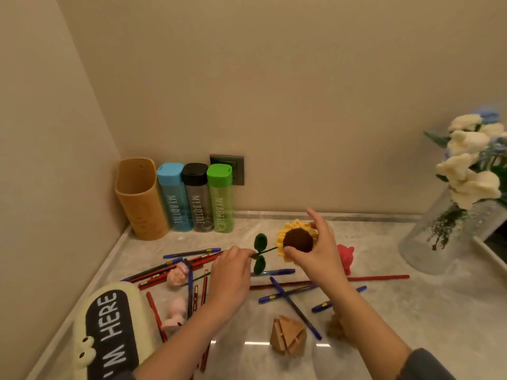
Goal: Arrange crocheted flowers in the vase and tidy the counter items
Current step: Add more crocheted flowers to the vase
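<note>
head view, sunflower bloom (pixel 297 239) in right grip (pixel 321 255), stem (pixel 267 250) left grip (pixel 232 271)

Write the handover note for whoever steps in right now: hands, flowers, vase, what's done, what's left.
Left hand pinches the stem of the sunflower near its leaves. Right hand holds its head, above the counter.
Vase stands at far right, already holding white flowers.
Two pink flowers lie among the scattered pens, left of centre.
Tan holder stands in the back left corner.
Left to do: put the sunflower and pink flowers in the vase, then gather the pens.
</note>
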The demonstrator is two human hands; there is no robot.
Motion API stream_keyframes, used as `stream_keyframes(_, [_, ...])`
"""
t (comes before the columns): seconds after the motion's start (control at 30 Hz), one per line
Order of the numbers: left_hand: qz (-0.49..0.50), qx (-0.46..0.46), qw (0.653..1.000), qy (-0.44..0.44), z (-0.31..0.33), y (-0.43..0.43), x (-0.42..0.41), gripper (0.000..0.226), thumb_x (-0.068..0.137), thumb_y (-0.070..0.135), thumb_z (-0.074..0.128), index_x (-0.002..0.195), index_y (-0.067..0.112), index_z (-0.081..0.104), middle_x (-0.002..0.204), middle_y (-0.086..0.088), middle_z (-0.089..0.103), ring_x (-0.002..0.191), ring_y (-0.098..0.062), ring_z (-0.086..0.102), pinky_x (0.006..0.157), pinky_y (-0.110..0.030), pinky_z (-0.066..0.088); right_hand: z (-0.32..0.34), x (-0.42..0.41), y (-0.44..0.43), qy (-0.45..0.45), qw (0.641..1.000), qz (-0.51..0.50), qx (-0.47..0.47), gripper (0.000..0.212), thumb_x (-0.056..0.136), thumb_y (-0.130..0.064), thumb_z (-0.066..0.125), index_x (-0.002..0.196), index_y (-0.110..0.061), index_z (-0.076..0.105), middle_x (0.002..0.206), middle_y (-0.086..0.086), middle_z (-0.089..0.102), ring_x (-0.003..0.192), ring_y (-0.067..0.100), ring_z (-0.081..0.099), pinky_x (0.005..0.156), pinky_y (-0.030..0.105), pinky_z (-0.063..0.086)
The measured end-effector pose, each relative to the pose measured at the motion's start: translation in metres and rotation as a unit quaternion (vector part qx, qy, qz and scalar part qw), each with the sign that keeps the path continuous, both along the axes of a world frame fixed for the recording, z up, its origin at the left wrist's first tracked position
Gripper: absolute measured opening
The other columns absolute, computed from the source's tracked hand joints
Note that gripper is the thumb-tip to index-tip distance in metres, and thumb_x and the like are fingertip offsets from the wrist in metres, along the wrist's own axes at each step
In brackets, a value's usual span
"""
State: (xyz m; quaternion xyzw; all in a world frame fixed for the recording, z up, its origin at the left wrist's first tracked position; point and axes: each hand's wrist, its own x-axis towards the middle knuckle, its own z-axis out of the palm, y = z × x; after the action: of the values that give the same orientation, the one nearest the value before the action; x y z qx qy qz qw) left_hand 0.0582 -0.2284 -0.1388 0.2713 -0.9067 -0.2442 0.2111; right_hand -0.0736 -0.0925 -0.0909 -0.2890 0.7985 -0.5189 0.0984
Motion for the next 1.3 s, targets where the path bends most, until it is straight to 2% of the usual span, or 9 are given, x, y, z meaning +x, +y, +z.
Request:
stream_keyframes(0.2, [-0.014,0.083,0.985,0.151,0.051,0.004,-0.028,0.022,0.101,0.02,0.043,0.11,0.026,0.062,0.094,0.016,0.053,0.092,-0.005,0.053,0.079,-0.027,0.045,0.067,-0.006,0.011,-0.052,0.979,-0.021,-0.194,0.094,0.069,-0.023,0.086,0.146,-0.035,0.033,0.119,-0.012,0.054,0.107,0.006,0.06,0.085,0.021,0.053])
stream_keyframes(0.33, [-0.057,0.195,0.955,0.218,0.083,0.033,-0.051,0.021,0.101,0.019,0.043,0.111,0.028,0.06,0.1,0.015,0.058,0.095,0.006,0.054,0.079,-0.016,0.042,0.094,-0.015,0.037,-0.111,0.962,0.018,-0.25,0.102,0.062,-0.034,0.085,0.148,-0.031,0.032,0.129,-0.006,0.059,0.114,0.007,0.061,0.094,0.026,0.052])
stream_keyframes(0.4, [-0.083,0.26,0.933,0.236,0.095,0.053,-0.064,0.023,0.101,0.019,0.043,0.114,0.027,0.06,0.107,0.012,0.062,0.1,0.007,0.055,0.085,-0.014,0.045,0.1,-0.021,0.054,-0.093,0.974,0.053,-0.201,0.086,0.068,-0.03,0.086,0.142,-0.029,0.043,0.122,-0.007,0.065,0.112,0.009,0.063,0.092,0.029,0.053])
stream_keyframes(0.53, [-0.145,0.349,0.893,0.245,0.115,0.105,-0.094,0.025,0.101,0.019,0.044,0.117,0.027,0.062,0.107,0.008,0.068,0.104,-0.004,0.061,0.09,-0.026,0.049,0.113,-0.027,0.09,-0.04,0.991,0.023,-0.124,0.024,0.085,-0.017,0.073,0.105,-0.03,0.071,0.097,-0.006,0.075,0.092,0.008,0.07,0.075,0.022,0.053])
stream_keyframes(0.67, [-0.213,0.383,0.863,0.25,0.134,0.16,-0.118,0.026,0.101,0.014,0.044,0.108,0.027,0.065,0.079,0.017,0.066,0.077,-0.001,0.06,0.07,-0.017,0.046,0.132,-0.039,0.132,-0.001,0.987,-0.043,-0.152,0.012,0.087,-0.012,0.07,0.098,-0.014,0.075,0.083,0.001,0.075,0.074,0.006,0.07,0.067,0.018,0.054])
stream_keyframes(0.8, [-0.266,0.385,0.844,0.262,0.157,0.199,-0.135,0.027,0.1,0.008,0.042,0.105,0.021,0.065,0.058,0.021,0.057,0.057,0.003,0.049,0.056,-0.012,0.039,0.158,-0.055,0.172,0.046,0.982,-0.09,-0.158,0.007,0.087,-0.019,0.071,0.086,-0.024,0.075,0.074,-0.008,0.073,0.07,0.002,0.068,0.062,0.016,0.052])
stream_keyframes(1.03, [-0.306,0.346,0.848,0.261,0.202,0.252,-0.17,0.022,0.099,0.013,0.048,0.087,0.013,0.066,0.064,0.001,0.056,0.059,-0.015,0.051,0.06,-0.034,0.043,0.214,-0.092,0.228,0.136,0.977,-0.112,-0.122,0.009,0.088,-0.026,0.069,0.087,-0.022,0.078,0.072,-0.009,0.073,0.067,-0.001,0.066,0.063,0.014,0.048])
stream_keyframes(1.13, [-0.271,0.29,0.876,0.273,0.206,0.261,-0.177,0.02,0.096,0.026,0.054,0.084,0.025,0.07,0.074,0.001,0.064,0.07,-0.013,0.058,0.068,-0.034,0.049,0.232,-0.11,0.247,0.185,0.968,-0.123,-0.115,0.012,0.089,-0.03,0.068,0.087,-0.022,0.077,0.077,-0.007,0.074,0.074,0.006,0.069,0.067,0.022,0.053])
stream_keyframes(1.3, [-0.166,0.252,0.927,0.223,0.157,0.271,-0.184,0.021,0.087,0.033,0.057,0.069,0.026,0.064,0.066,0.002,0.062,0.066,-0.017,0.058,0.066,-0.045,0.05,0.227,-0.126,0.259,0.209,0.965,-0.121,-0.101,0.013,0.09,-0.031,0.067,0.085,-0.023,0.076,0.075,-0.008,0.073,0.071,0.007,0.067,0.065,0.023,0.051])
